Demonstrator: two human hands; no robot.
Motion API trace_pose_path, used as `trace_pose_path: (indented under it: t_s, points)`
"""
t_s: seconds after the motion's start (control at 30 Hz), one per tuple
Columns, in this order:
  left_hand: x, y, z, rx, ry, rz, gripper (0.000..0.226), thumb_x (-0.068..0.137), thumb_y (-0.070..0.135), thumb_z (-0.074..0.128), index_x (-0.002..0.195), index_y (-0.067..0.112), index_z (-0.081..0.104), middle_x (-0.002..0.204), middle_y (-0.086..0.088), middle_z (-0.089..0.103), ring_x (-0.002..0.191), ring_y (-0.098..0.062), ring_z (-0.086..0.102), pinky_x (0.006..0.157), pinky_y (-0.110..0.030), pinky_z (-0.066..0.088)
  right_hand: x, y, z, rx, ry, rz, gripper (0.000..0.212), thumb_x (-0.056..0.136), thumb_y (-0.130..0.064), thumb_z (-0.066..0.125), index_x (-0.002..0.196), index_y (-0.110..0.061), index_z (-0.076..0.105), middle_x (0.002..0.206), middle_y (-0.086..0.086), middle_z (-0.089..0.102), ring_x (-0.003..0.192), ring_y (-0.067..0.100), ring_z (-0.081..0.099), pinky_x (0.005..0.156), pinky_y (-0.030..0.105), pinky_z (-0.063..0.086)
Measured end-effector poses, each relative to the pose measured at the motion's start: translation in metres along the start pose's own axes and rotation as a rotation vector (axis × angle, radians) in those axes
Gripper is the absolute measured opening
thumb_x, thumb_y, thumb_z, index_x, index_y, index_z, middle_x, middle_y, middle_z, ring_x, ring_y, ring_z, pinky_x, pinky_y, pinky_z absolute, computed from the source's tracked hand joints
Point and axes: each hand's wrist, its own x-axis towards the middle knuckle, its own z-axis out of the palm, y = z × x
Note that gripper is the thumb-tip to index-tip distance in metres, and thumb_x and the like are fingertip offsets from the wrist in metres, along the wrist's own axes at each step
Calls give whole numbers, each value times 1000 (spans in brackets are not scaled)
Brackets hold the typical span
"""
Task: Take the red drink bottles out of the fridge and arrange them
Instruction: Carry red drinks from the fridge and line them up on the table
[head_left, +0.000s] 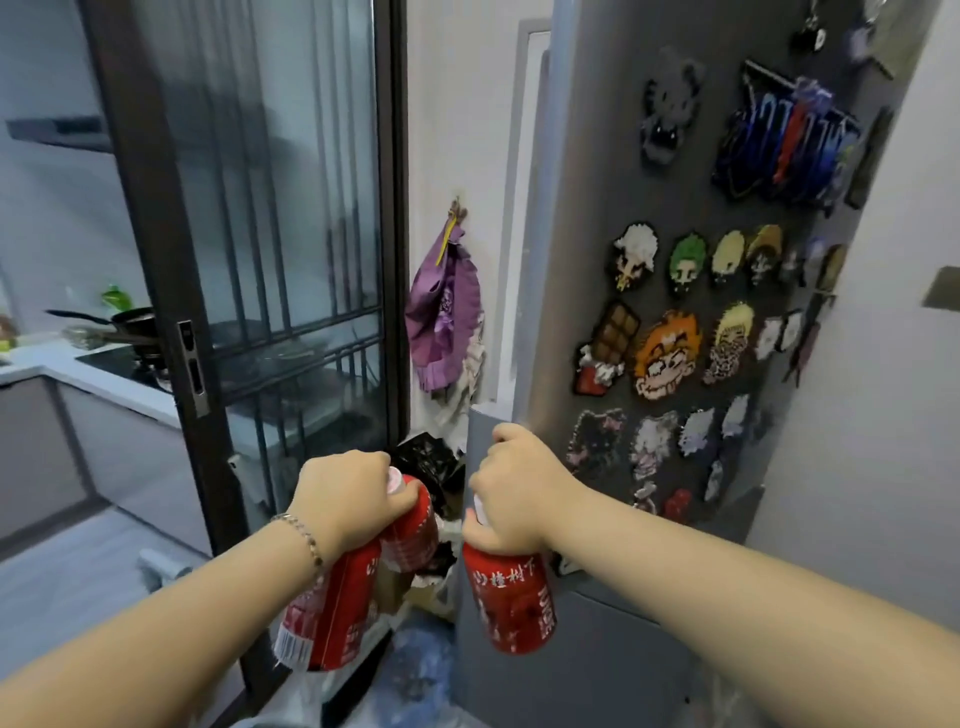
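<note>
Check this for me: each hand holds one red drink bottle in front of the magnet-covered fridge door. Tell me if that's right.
Wrong on one count. The head view shows the left hand gripping two red bottles, a near bottle and a far bottle; the right hand holds a single bottle. The magnet-covered fridge door part stands.

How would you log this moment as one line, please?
left hand: grips two red bottles by tops | right hand: grips third red bottle | location: at fridge
</note>
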Motion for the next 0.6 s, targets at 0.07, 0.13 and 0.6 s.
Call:
trace_pose_path:
  t_s: [0.07,0.13,0.6]
  points:
    - [18,-16,9,6,-6,7,45,85,61,35,61,23,35,65,6,50,76,-17,62,53,-27,32,29,5,14,18,-45,6,36,82,-31,47,63,-6,64,64,12,65,55,25,42,85,32,32]
    - [42,-34,20,24,-10,32,45,84,61,36,60,23,34,60,7,45,74,-17,61,49,-26,30,61,11,30,24,-91,16,37,85,-31,41,61,-7,56,65,12,62,53,23,36,87,34,30]
    - [238,-131,79,2,-23,157,44,85,60,35,59,24,30,57,8,38,69,-17,55,51,-27,28,260,121,159,-55,-257,110,32,84,-36,41,66,-12,53,81,14,69,54,20,32,91,35,32]
